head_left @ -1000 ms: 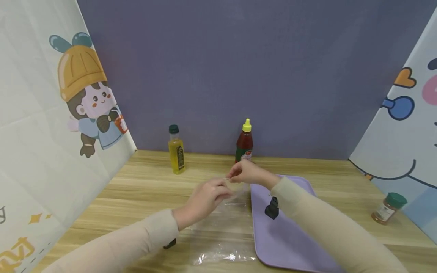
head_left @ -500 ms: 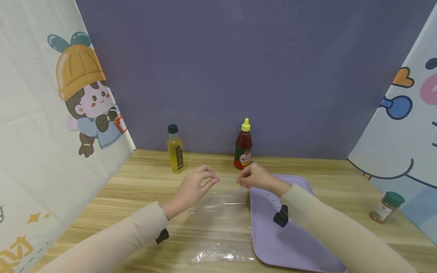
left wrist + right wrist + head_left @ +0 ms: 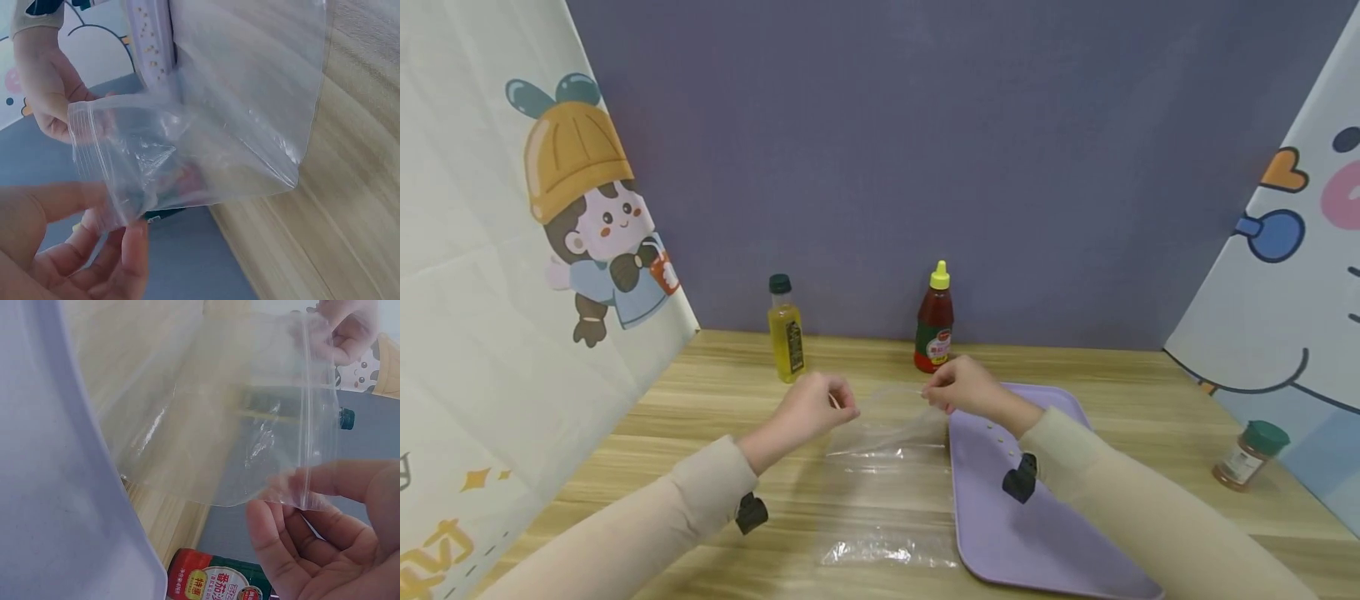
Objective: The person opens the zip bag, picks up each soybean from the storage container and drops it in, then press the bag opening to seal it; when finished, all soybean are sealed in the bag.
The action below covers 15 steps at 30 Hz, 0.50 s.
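Note:
A clear zip-top bag (image 3: 891,500) lies toward me on the wooden table, its mouth end lifted. My left hand (image 3: 808,412) pinches one end of the mouth between thumb and fingers. At the opposite end, the thumb and fingertips of my right hand (image 3: 966,389) pinch the other corner. In the left wrist view the ridged zip strip (image 3: 94,140) runs across between the two hands. Through the bag film (image 3: 206,425) in the right wrist view, the table and a bottle show; no contents are seen inside.
A lilac tray (image 3: 1037,533) with small pale bits (image 3: 1000,441) lies right of the bag, under my right forearm. Behind stand an oil bottle (image 3: 786,342) and a ketchup bottle (image 3: 935,325). A green-capped spice jar (image 3: 1251,457) stands at the far right.
My hands have moved apart, the left going left and slightly down, the right slightly right. The bag's mouth has spread from bunched, through taut, to a wider gap.

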Motion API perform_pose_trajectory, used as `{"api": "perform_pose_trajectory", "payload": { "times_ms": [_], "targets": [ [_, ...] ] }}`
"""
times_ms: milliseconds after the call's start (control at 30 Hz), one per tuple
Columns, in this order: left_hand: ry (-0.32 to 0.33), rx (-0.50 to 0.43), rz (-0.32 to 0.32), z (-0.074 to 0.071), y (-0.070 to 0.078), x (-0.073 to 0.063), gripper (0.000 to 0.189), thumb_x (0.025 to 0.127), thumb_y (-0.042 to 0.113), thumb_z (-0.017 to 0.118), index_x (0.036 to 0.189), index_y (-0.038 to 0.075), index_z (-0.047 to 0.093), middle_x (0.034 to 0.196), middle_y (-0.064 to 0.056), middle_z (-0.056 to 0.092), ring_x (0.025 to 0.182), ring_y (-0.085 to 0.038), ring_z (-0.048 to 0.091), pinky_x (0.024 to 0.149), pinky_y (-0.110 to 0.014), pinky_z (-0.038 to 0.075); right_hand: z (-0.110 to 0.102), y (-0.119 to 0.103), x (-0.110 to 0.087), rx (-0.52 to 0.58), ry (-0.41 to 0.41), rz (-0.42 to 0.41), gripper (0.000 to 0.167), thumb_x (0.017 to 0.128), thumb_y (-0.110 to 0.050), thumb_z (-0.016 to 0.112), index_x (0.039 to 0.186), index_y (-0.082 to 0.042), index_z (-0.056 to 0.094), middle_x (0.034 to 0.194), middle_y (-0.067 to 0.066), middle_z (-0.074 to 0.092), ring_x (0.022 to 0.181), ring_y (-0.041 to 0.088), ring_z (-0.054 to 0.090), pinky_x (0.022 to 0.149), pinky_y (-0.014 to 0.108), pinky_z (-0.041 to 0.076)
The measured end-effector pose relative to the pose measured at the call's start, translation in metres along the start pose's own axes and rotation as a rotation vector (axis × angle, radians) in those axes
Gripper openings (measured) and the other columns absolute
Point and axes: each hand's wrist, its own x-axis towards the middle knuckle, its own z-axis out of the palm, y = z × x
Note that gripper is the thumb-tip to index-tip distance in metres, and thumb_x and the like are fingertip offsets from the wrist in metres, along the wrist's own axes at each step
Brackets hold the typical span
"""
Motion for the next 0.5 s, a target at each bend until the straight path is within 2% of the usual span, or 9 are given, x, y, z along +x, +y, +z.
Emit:
{"api": "perform_pose_trajectory", "payload": {
  "times_ms": [133,300,400,500],
  "targets": [
    [-0.011,0.042,0.021,-0.0006,-0.0012,0.0008,0.015,0.082,0.004,0.07,0.072,0.008,0.061,0.07,0.0,0.064,0.064,-0.009,0.057,0.056,-0.021,0.05,-0.0006,-0.0015,-0.0029,0.009,0.005,0.03,0.015,0.089,-0.014,0.068,0.089,0.0,0.074,0.071,0.004,0.067,0.059,0.009,0.058,0.059,0.028,0.057],
    [-0.051,0.0,-0.04,0.0023,-0.0022,0.0023,0.014,0.083,-0.004,0.066,0.079,0.005,0.056,0.071,-0.005,0.064,0.062,-0.012,0.06,0.053,-0.021,0.053,-0.0003,0.0011,-0.0046,0.033,0.013,0.036,0.013,0.088,-0.013,0.068,0.087,-0.001,0.074,0.068,0.002,0.066,0.059,0.01,0.058,0.061,0.034,0.059],
    [-0.062,-0.03,-0.072,0.0027,-0.004,0.0039,0.015,0.078,-0.007,0.067,0.083,0.004,0.058,0.073,-0.007,0.065,0.064,-0.014,0.06,0.056,-0.022,0.054,0.0,0.0031,-0.0051,0.041,0.015,0.028,0.012,0.088,-0.012,0.068,0.087,-0.001,0.074,0.068,0.001,0.066,0.058,0.01,0.058,0.064,0.039,0.06],
    [-0.066,-0.021,-0.081,0.0005,-0.0049,0.0054,0.015,0.076,-0.008,0.069,0.085,0.002,0.062,0.074,-0.007,0.066,0.067,-0.014,0.06,0.059,-0.024,0.054,0.0,0.0038,-0.0061,0.04,0.017,0.026,0.012,0.088,-0.012,0.068,0.088,-0.002,0.074,0.069,0.001,0.067,0.058,0.01,0.058,0.063,0.038,0.06]
  ]
}}
